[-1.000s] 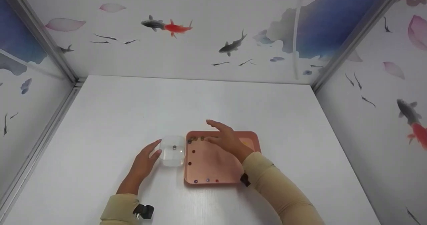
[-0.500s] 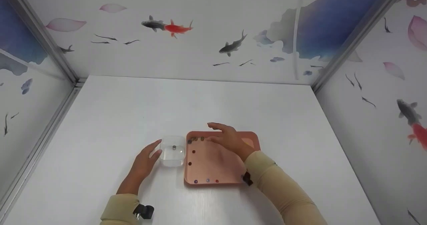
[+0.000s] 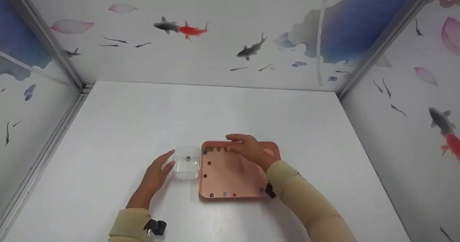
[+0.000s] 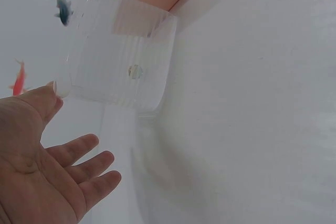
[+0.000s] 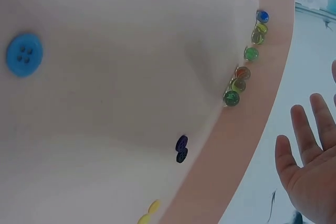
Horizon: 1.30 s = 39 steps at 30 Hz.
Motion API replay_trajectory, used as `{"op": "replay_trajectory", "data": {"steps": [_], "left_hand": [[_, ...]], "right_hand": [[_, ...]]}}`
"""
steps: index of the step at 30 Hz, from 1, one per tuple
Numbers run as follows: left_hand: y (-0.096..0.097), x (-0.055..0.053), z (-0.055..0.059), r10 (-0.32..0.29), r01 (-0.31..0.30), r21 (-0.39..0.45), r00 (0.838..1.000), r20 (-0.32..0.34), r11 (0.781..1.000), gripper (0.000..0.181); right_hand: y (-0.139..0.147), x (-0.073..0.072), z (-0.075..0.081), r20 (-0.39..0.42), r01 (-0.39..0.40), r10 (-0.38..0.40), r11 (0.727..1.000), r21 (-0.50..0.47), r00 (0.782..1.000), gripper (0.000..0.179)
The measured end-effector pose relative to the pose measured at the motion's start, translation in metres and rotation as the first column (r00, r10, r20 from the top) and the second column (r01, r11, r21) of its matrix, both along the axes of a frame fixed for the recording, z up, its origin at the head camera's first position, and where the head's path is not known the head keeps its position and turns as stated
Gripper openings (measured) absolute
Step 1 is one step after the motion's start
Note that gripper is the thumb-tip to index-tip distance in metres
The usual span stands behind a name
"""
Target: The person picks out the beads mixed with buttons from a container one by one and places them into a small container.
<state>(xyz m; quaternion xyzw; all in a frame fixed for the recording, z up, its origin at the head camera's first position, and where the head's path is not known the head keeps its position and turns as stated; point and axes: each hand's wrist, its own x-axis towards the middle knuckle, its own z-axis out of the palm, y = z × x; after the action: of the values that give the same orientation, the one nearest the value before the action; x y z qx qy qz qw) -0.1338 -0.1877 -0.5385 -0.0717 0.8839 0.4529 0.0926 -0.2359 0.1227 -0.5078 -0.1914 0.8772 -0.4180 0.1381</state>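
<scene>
My left hand (image 3: 156, 173) rests beside a clear plastic box (image 3: 185, 172), with thumb and forefinger spread against its left side. In the left wrist view, one glass marble (image 4: 135, 72) shows inside the box. My right hand (image 3: 249, 149) hovers at the far rim of a salmon-pink tray (image 3: 233, 172), its fingers extended and nothing visibly held. Several glass marbles (image 5: 251, 53) lie along that rim in the right wrist view, near the hand. The right thumb and forefinger are outside that wrist view. Buttons also lie in the tray, among them a blue button (image 5: 24, 54).
The box stands against the tray's left side on a white table (image 3: 143, 105). Two dark buttons (image 5: 181, 142) and two yellow buttons (image 5: 153, 206) lie near the tray's edge. Printed walls (image 3: 215, 55) enclose the table at the back and sides.
My right hand has shifted slightly right and lower along the tray's far rim. A small reddish thing now shows by its thumb. The left hand and box stay in place.
</scene>
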Motion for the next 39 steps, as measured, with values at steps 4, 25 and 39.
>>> {"op": "replay_trajectory", "data": {"steps": [4,25,39], "left_hand": [[-0.001,0.000,0.000,-0.007,0.007,-0.001,1.000,-0.005,1.000,0.049],[-0.001,0.000,-0.001,-0.008,0.008,0.008,1.000,-0.008,1.000,0.050],[0.001,0.000,0.002,0.011,-0.010,-0.005,1.000,0.024,1.000,0.051]], "right_hand": [[0.002,0.001,0.001,0.049,0.015,-0.014,1.000,-0.019,0.999,0.045],[0.015,-0.003,-0.008,0.148,0.036,-0.032,0.999,-0.030,0.988,0.035],[0.015,-0.004,-0.012,0.074,0.046,-0.050,0.997,0.058,0.996,0.033]]}}
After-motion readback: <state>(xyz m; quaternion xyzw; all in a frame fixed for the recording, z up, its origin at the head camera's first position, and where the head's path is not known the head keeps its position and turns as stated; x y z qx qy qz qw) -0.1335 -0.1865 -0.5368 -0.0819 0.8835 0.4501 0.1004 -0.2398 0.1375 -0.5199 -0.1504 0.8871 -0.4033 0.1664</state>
